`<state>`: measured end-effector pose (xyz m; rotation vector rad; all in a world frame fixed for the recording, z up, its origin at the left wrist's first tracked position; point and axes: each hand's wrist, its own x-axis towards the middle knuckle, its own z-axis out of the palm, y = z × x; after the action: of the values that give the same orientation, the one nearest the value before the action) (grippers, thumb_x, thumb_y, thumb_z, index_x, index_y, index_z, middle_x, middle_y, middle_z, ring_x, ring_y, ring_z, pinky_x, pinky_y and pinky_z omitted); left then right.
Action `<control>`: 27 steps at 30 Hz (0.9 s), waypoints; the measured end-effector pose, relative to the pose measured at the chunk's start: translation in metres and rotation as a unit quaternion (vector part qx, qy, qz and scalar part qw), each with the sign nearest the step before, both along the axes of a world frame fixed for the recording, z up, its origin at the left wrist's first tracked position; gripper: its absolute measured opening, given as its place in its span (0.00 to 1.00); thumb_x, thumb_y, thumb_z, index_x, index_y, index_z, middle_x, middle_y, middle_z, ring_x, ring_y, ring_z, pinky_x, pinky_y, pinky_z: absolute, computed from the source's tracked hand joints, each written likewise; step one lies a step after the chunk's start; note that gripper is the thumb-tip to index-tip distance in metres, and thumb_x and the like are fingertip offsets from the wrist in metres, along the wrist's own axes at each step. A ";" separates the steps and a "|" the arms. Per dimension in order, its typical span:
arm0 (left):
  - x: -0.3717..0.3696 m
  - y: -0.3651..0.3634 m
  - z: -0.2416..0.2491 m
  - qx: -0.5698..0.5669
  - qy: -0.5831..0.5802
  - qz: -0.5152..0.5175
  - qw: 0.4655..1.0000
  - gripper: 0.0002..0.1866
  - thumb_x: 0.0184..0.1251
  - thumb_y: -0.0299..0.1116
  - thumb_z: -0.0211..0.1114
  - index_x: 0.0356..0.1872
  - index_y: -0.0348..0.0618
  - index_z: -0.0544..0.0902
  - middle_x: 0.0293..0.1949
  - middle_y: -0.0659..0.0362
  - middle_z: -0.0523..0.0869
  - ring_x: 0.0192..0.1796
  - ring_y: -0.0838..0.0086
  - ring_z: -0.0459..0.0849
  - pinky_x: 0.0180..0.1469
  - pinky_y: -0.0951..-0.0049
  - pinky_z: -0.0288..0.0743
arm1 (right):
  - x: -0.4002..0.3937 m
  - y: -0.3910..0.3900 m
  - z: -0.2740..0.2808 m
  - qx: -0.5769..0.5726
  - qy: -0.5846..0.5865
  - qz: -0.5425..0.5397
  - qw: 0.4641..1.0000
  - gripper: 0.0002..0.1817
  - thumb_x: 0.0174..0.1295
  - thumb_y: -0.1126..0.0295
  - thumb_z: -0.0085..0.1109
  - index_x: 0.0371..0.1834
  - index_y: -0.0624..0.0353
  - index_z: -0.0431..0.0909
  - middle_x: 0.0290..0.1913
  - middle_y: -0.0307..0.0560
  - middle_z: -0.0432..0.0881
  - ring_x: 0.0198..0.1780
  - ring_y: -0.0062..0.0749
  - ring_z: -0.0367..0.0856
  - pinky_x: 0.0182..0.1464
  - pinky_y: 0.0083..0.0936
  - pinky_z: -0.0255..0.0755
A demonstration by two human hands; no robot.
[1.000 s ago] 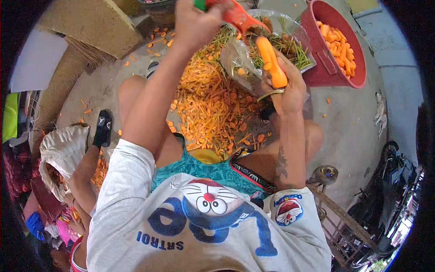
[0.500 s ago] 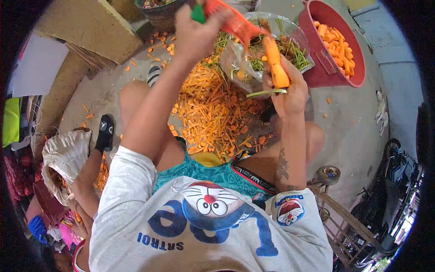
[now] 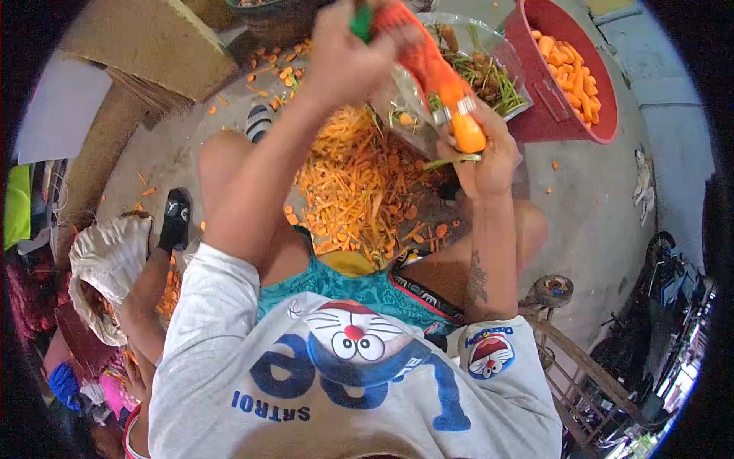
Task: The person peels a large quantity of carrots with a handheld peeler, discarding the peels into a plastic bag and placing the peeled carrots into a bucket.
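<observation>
My left hand is closed on a long orange-red tool with a green part showing by the fingers; motion blurs it. The tool's far end lies over the upper part of a carrot. That carrot is held in my right hand, its thick end and a bit of green stem towards me. Below the hands, a heap of orange peelings and carrot slices covers the floor between my legs. Just behind my right hand lies a clear plastic bag with green stems and trimmings.
A red tub of peeled carrots stands at the back right. At the left are a white sack and another person's leg and foot. A metal trolley is at the lower right, and a dark tub at the top.
My left hand has moved right and slightly up, bringing the tool down over the carrot. The carrot sits more upright, still held in my right hand.
</observation>
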<state>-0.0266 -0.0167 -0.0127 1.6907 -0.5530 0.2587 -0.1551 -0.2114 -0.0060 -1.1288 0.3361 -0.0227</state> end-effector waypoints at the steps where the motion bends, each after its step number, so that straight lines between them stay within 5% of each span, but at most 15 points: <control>1: 0.005 0.006 0.011 0.048 0.022 0.079 0.995 0.10 0.68 0.32 0.77 0.40 0.39 0.85 0.33 0.67 0.85 0.37 0.84 0.81 0.42 0.77 0.76 | 0.000 -0.002 -0.001 0.020 -0.003 0.015 1.000 0.26 0.76 0.57 0.49 0.66 0.67 0.75 0.35 0.40 0.78 0.30 0.21 0.73 0.28 0.19 0.66; 2: 0.010 0.004 0.023 -0.047 0.029 0.068 0.996 0.06 0.75 0.28 0.68 0.39 0.38 0.81 0.31 0.60 0.87 0.31 0.76 0.86 0.34 0.69 0.80 | 0.002 -0.003 -0.001 0.042 -0.012 0.029 0.999 0.27 0.76 0.57 0.49 0.67 0.68 0.74 0.35 0.41 0.78 0.30 0.21 0.73 0.27 0.18 0.65; 5: 0.013 0.015 0.020 -0.179 0.049 0.012 0.983 0.06 0.75 0.28 0.68 0.40 0.37 0.81 0.32 0.61 0.87 0.32 0.76 0.87 0.35 0.69 0.80 | 0.005 -0.015 -0.001 0.059 -0.064 0.087 0.992 0.27 0.76 0.57 0.48 0.67 0.69 0.73 0.35 0.41 0.77 0.31 0.21 0.72 0.27 0.18 0.65; 7: -0.016 -0.006 0.021 -0.155 0.022 0.028 0.987 0.05 0.75 0.28 0.67 0.40 0.38 0.82 0.31 0.62 0.86 0.30 0.78 0.84 0.34 0.72 0.77 | 0.009 -0.019 -0.004 0.056 -0.086 0.086 0.991 0.26 0.76 0.58 0.50 0.66 0.69 0.74 0.37 0.42 0.80 0.31 0.23 0.76 0.28 0.18 0.69; 9: -0.038 -0.020 0.017 -0.043 -0.068 -0.107 0.991 0.10 0.70 0.34 0.74 0.41 0.38 0.86 0.33 0.65 0.88 0.35 0.83 0.82 0.40 0.74 0.77 | 0.009 -0.011 0.002 0.017 -0.060 0.009 0.998 0.25 0.75 0.59 0.53 0.65 0.68 0.75 0.40 0.44 0.84 0.32 0.25 0.81 0.30 0.20 0.75; 11: -0.025 -0.017 0.017 -0.119 -0.066 -0.140 0.981 0.05 0.76 0.30 0.68 0.40 0.40 0.82 0.30 0.62 0.86 0.30 0.79 0.83 0.33 0.73 0.75 | 0.002 -0.014 -0.002 0.050 -0.049 0.025 0.997 0.23 0.75 0.60 0.54 0.64 0.67 0.77 0.43 0.45 0.87 0.34 0.25 0.85 0.32 0.21 0.79; 13: 0.005 0.004 0.019 -0.064 0.044 0.046 0.996 0.05 0.76 0.31 0.68 0.41 0.42 0.83 0.32 0.61 0.86 0.31 0.79 0.83 0.33 0.73 0.76 | 0.002 -0.012 0.001 0.055 -0.054 0.047 0.996 0.23 0.75 0.60 0.53 0.64 0.67 0.78 0.40 0.43 0.86 0.33 0.23 0.83 0.30 0.21 0.77; 15: 0.017 0.011 0.010 -0.121 0.048 0.056 0.990 0.09 0.75 0.36 0.71 0.45 0.42 0.84 0.32 0.59 0.87 0.34 0.76 0.84 0.36 0.71 0.77 | 0.000 -0.020 -0.001 0.087 -0.077 0.063 0.991 0.22 0.76 0.63 0.54 0.63 0.70 0.78 0.45 0.45 0.86 0.39 0.24 0.84 0.41 0.22 0.78; 17: 0.020 0.009 -0.001 -0.015 -0.120 0.172 0.978 0.11 0.71 0.35 0.73 0.43 0.37 0.86 0.32 0.62 0.90 0.34 0.82 0.83 0.39 0.71 0.78 | 0.003 -0.024 0.000 0.114 -0.097 0.080 0.986 0.22 0.76 0.66 0.55 0.62 0.74 0.79 0.50 0.48 0.86 0.45 0.26 0.86 0.51 0.22 0.80; 18: 0.006 0.001 0.007 0.029 -0.092 0.095 0.991 0.11 0.69 0.33 0.72 0.44 0.36 0.84 0.34 0.51 0.91 0.34 0.65 0.90 0.39 0.62 0.81 | 0.004 -0.023 0.001 -0.045 -0.113 0.052 0.991 0.19 0.76 0.65 0.57 0.58 0.73 0.81 0.45 0.44 0.85 0.42 0.22 0.83 0.46 0.20 0.77; 19: -0.001 -0.006 0.004 0.029 -0.090 0.095 0.991 0.11 0.69 0.33 0.72 0.44 0.36 0.84 0.34 0.51 0.91 0.34 0.65 0.90 0.39 0.62 0.81 | 0.004 -0.023 0.002 -0.202 -0.125 0.024 0.971 0.18 0.76 0.64 0.59 0.53 0.72 0.83 0.40 0.40 0.85 0.39 0.18 0.79 0.41 0.18 0.73; 20: -0.007 -0.011 -0.001 0.163 -0.084 0.056 0.981 0.11 0.67 0.31 0.70 0.45 0.35 0.83 0.35 0.45 0.90 0.37 0.55 0.90 0.41 0.57 0.81 | 0.005 -0.021 0.003 -0.299 -0.146 0.012 0.943 0.16 0.75 0.64 0.62 0.41 0.70 0.83 0.32 0.39 0.80 0.36 0.16 0.73 0.37 0.21 0.66; 21: -0.014 -0.015 -0.004 0.293 -0.077 0.017 0.953 0.11 0.66 0.29 0.69 0.45 0.34 0.82 0.37 0.40 0.89 0.39 0.45 0.90 0.44 0.52 0.81 | 0.004 -0.018 0.003 -0.298 -0.143 0.013 0.944 0.16 0.75 0.64 0.62 0.41 0.70 0.83 0.32 0.39 0.80 0.36 0.16 0.73 0.37 0.21 0.66; 24: -0.037 -0.024 0.018 0.286 -0.022 -0.074 0.955 0.13 0.64 0.28 0.66 0.47 0.34 0.81 0.39 0.34 0.86 0.46 0.34 0.83 0.48 0.44 0.79 | 0.007 -0.016 0.003 -0.466 -0.168 -0.037 0.868 0.14 0.74 0.67 0.63 0.36 0.71 0.81 0.30 0.43 0.78 0.32 0.22 0.72 0.37 0.24 0.67; 27: -0.024 -0.027 -0.002 0.332 -0.005 -0.077 0.940 0.15 0.63 0.31 0.69 0.48 0.37 0.82 0.37 0.36 0.87 0.45 0.39 0.87 0.49 0.45 0.80 | 0.006 -0.023 -0.001 -0.478 -0.283 -0.011 0.832 0.12 0.72 0.68 0.66 0.37 0.70 0.81 0.32 0.48 0.82 0.33 0.34 0.76 0.37 0.28 0.68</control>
<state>-0.0504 -0.0434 -0.0152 2.2812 -0.8381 -0.0474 -0.1493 -0.2347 -0.0072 -2.0357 -0.2516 -0.5954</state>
